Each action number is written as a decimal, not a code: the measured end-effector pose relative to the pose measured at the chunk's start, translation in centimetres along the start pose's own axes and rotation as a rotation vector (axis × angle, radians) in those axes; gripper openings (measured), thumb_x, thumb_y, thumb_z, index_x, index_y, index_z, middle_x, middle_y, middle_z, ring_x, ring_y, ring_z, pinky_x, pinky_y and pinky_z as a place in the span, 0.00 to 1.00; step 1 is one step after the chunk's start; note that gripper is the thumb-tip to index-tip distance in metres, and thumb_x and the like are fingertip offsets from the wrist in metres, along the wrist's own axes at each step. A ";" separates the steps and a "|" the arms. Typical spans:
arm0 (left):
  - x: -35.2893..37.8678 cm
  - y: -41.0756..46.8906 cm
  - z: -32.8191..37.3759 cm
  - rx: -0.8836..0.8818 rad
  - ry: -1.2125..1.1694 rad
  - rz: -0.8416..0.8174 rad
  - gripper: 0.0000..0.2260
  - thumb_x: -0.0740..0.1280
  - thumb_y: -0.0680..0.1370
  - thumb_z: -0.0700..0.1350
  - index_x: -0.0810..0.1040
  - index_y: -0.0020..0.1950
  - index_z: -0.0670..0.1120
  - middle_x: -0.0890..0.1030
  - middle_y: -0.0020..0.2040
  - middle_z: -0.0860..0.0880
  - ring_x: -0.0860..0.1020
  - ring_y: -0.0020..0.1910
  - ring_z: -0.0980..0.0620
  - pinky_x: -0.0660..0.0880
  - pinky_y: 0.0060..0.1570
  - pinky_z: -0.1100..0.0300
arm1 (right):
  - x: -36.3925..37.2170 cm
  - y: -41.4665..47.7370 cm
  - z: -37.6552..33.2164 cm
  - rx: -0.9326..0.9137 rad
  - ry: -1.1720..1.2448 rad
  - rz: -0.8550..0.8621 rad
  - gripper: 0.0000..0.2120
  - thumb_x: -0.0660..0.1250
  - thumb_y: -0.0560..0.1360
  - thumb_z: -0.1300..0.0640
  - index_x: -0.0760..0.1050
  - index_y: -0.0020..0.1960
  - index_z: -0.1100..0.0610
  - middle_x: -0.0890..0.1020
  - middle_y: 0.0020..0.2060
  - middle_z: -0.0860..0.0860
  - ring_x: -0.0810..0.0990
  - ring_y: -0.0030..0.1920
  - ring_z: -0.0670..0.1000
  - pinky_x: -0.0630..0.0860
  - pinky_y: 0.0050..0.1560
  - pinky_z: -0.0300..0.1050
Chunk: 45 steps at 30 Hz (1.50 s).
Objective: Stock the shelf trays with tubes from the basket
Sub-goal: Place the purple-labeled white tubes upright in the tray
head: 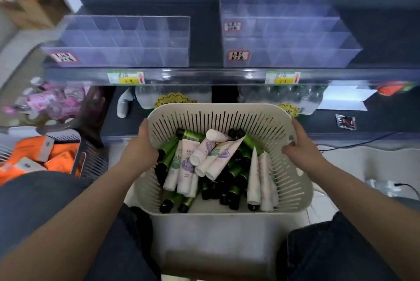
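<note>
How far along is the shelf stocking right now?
Done: nothing yet; the left tray and right tray both look empty. In hand: the left hand and right hand grip the basket by its rim. Left: all the green tubes and pale tubes inside it.

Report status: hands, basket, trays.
Left hand grips basket left rim, right hand grips right rim. Tubes piled in basket; left tray and right tray look empty. Nothing blocking trays.

The left hand (142,144) and the right hand (301,144) grip the sides of the basket (227,114). Green and white tubes (204,158) lie inside. Two clear shelf trays (118,55) stand above.
</note>
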<state>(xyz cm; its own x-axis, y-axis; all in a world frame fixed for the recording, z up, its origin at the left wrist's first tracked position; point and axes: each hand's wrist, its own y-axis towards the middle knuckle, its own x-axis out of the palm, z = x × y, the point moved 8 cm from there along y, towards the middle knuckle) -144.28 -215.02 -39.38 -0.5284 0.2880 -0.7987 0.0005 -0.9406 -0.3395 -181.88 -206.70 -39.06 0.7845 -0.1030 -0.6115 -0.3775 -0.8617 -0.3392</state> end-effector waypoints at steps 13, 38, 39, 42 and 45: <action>-1.8 -2.0 2.7 0.006 0.305 -0.045 0.25 0.65 0.75 0.44 0.60 0.69 0.43 0.67 0.62 0.36 0.71 0.58 0.35 0.72 0.54 0.47 | -1.2 -1.7 -4.6 -0.057 -0.508 -0.007 0.34 0.64 0.72 0.55 0.52 0.73 0.52 0.66 0.64 0.60 0.66 0.64 0.64 0.70 0.60 0.57; 12.5 7.6 13.4 0.223 0.389 -0.224 0.18 0.61 0.78 0.55 0.78 0.50 0.40 0.81 0.48 0.42 0.79 0.50 0.43 0.75 0.48 0.53 | 11.2 5.4 -1.3 0.245 -0.076 -0.258 0.14 0.65 0.74 0.50 0.70 0.35 0.56 0.78 0.35 0.56 0.78 0.34 0.56 0.76 0.35 0.48; 12.6 7.7 13.2 0.214 0.403 -0.212 0.19 0.62 0.77 0.56 0.78 0.51 0.40 0.81 0.49 0.42 0.79 0.50 0.43 0.75 0.48 0.53 | 11.4 5.6 -1.2 0.245 -0.083 -0.260 0.13 0.64 0.74 0.50 0.71 0.36 0.57 0.77 0.36 0.56 0.78 0.37 0.55 0.75 0.36 0.48; 12.6 7.9 13.2 0.229 0.440 -0.207 0.19 0.64 0.76 0.56 0.77 0.52 0.39 0.81 0.51 0.41 0.79 0.52 0.43 0.74 0.48 0.54 | 11.7 5.8 -0.8 0.259 -0.072 -0.243 0.09 0.64 0.75 0.53 0.70 0.38 0.57 0.75 0.40 0.57 0.76 0.42 0.53 0.72 0.41 0.44; 12.3 8.0 12.9 0.214 0.400 -0.255 0.19 0.65 0.76 0.55 0.77 0.52 0.38 0.80 0.51 0.41 0.78 0.52 0.43 0.74 0.48 0.55 | 11.8 5.5 -0.4 0.293 -0.004 -0.228 0.14 0.63 0.74 0.57 0.66 0.32 0.55 0.74 0.40 0.57 0.74 0.42 0.53 0.70 0.41 0.42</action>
<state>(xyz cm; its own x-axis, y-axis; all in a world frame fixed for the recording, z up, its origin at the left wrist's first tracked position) -161.75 -221.31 -45.55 -0.1237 0.5195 -0.8454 -0.2812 -0.8354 -0.4722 -174.52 -212.88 -47.84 0.8631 0.0780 -0.4989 -0.3182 -0.6832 -0.6573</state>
